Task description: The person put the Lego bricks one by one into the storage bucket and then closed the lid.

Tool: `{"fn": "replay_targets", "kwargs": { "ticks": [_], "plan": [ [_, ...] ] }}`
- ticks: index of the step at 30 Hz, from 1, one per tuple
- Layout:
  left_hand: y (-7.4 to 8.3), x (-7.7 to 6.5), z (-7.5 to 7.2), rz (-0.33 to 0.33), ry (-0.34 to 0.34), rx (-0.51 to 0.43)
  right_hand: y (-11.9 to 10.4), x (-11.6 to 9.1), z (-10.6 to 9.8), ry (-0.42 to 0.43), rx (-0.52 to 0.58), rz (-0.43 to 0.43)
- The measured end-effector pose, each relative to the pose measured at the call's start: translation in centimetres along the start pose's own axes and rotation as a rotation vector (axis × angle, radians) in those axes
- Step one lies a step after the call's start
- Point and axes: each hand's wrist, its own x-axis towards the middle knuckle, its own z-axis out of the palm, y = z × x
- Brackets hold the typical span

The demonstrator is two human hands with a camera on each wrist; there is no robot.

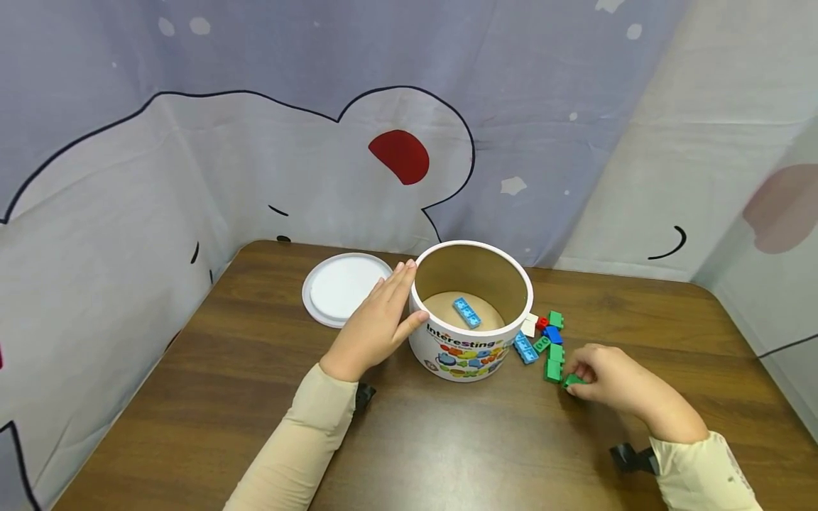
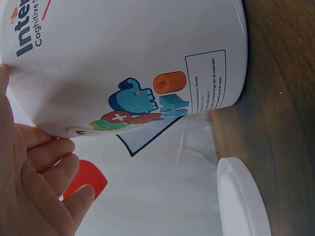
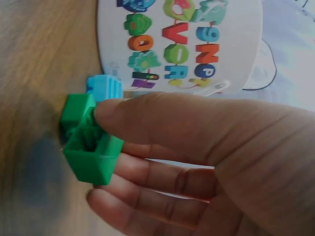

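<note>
My right hand [image 1: 610, 383] pinches a green toy brick [image 3: 93, 160] between thumb and fingers, low over the table. Right beside it in the head view lie more green bricks [image 1: 554, 363]. A round white tub [image 1: 456, 355] with printed pictures stands upright without its lid, and a blue brick [image 1: 466, 312] lies on its floor. My left hand [image 1: 377, 319] rests against the tub's left side with its fingers straight along the rim; in the left wrist view the fingertips [image 2: 64, 145] touch the wall.
Between the tub and my right hand lies a loose cluster: a light blue brick [image 1: 525, 348], a dark blue brick [image 1: 552, 335], a red brick [image 1: 542, 323] and a white brick [image 1: 529, 325]. The white lid [image 1: 345, 287] lies left of the tub. A printed cloth [image 1: 319, 163] hangs behind the table.
</note>
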Motion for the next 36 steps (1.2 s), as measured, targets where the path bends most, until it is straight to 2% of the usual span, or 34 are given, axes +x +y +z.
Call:
{"fn": "replay_targets", "kwargs": {
  "ticks": [9, 19, 29, 36],
  "plan": [
    [-0.1, -0.1, -0.1, -0.004, 0.001, 0.012, -1.5, 1.1, -0.4, 0.198, -0.028, -0.155],
    [-0.3, -0.2, -0.1, 0.003, 0.006, 0.022, -3.7, 2.5, -0.9, 0.373, 0.011, -0.228],
    [-0.3, -0.1, 0.1, 0.004, -0.003, 0.01, -6.0, 2.8, -3.5, 0.508, 0.022, -0.207],
    [-0.2, 0.0, 0.0, 0.006, -0.005, 0.008, -7.2, 3.8, -4.5, 0.611, 0.045, -0.247]
  ]
}}
